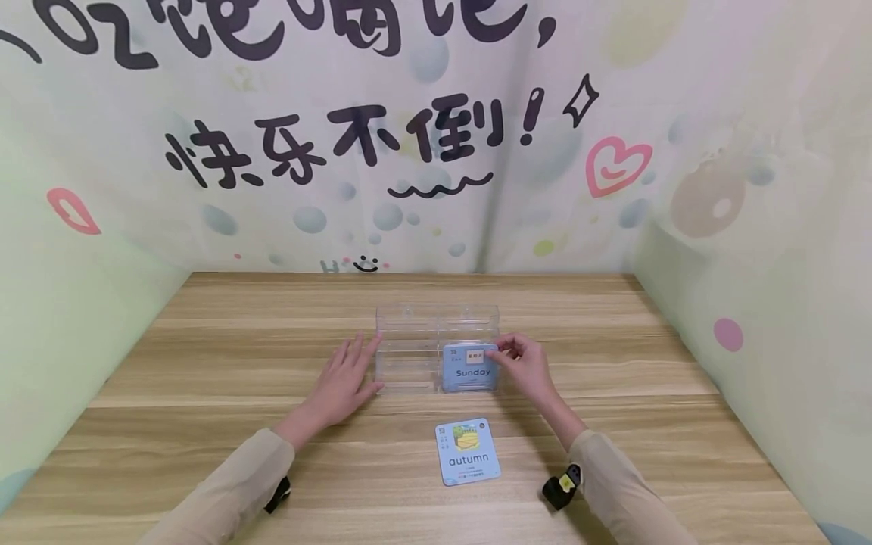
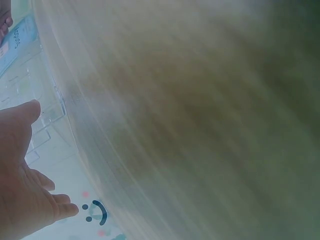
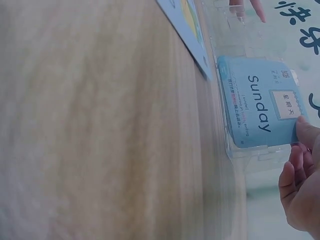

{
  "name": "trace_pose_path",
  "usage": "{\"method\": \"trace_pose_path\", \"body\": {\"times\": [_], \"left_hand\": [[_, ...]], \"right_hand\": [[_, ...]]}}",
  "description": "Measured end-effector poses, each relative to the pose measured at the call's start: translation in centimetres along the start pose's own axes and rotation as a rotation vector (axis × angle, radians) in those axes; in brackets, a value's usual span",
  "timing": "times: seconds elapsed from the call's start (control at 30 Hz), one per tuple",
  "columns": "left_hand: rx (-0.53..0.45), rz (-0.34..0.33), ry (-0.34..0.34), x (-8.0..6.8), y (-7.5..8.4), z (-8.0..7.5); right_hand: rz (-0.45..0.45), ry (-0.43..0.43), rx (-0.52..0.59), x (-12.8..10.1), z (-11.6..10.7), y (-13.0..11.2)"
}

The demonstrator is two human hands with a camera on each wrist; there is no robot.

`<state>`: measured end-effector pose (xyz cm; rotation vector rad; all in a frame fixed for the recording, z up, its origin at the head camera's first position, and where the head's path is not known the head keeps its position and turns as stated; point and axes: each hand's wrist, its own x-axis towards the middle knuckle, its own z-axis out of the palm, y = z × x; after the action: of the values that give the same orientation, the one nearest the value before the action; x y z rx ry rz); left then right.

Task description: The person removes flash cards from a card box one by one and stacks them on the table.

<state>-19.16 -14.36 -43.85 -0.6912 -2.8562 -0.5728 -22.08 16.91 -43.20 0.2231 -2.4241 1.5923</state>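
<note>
our right hand (image 1: 521,363) pinches the sunday card (image 1: 471,369) at its top corner, standing in the clear rack (image 1: 436,325); our left hand (image 1: 346,382) lies flat beside the rack. we judge the card light, stiff, slick; edges grip best.

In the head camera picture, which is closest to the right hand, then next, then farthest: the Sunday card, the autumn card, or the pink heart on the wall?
1. Sunday card: pinched at its top corner by the right hand, in the clear holder's right side.
2. autumn card: flat on the table, nearer the person, left of that hand.
3. pink heart: up on the back wall, far behind.
</note>
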Motion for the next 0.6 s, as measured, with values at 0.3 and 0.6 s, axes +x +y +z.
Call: {"method": "trace_pose_path", "body": {"times": [0.3,0.6], "left_hand": [[0.000,-0.003,-0.002,-0.01,0.02,-0.02],[-0.001,-0.001,0.003,0.03,0.02,0.00]], "right_hand": [[0.010,-0.015,0.020,0.14,-0.61,0.09],[0.010,-0.023,0.024,0.24,-1.00,0.20]]}}
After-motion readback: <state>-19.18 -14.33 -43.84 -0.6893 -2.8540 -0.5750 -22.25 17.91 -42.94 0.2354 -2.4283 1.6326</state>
